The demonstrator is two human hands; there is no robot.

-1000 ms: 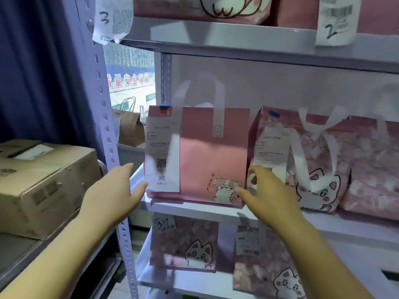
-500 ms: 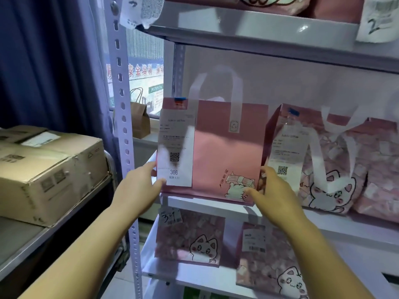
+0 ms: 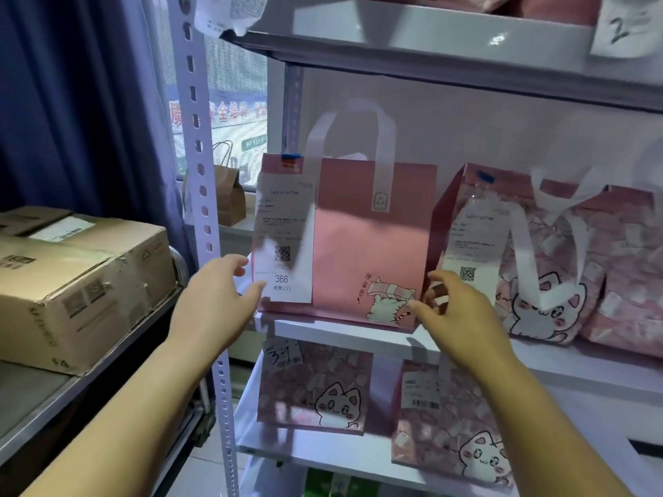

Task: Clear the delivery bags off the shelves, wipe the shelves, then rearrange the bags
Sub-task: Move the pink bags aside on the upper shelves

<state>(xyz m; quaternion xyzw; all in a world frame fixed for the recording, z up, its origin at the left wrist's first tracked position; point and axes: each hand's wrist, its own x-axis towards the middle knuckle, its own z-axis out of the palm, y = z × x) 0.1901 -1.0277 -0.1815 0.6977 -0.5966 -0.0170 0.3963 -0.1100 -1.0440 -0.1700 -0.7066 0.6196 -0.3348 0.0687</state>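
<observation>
A plain pink delivery bag [image 3: 362, 245] with white handles and a receipt marked 366 stands at the left end of the middle shelf [image 3: 344, 330]. My left hand [image 3: 215, 303] is at its lower left corner, fingers apart, thumb tip at the receipt's edge. My right hand [image 3: 455, 310] is at its lower right corner, fingers spread, thumb just touching the bag. Neither hand grips it. A cat-print pink bag [image 3: 509, 267] stands right beside it. Two more cat-print bags [image 3: 315, 385] [image 3: 448, 428] sit on the lower shelf.
The white perforated shelf post [image 3: 201, 209] rises just left of my left hand. Cardboard boxes [image 3: 82, 278] rest on a metal table at the left. A brown paper bag [image 3: 229, 195] stands behind the rack. The upper shelf [image 3: 430, 37] carries more bags and number tags.
Both hands reached the pink bag's lower corners and held its sides; now the fingers have loosened and spread. The view has shifted closer and left.
</observation>
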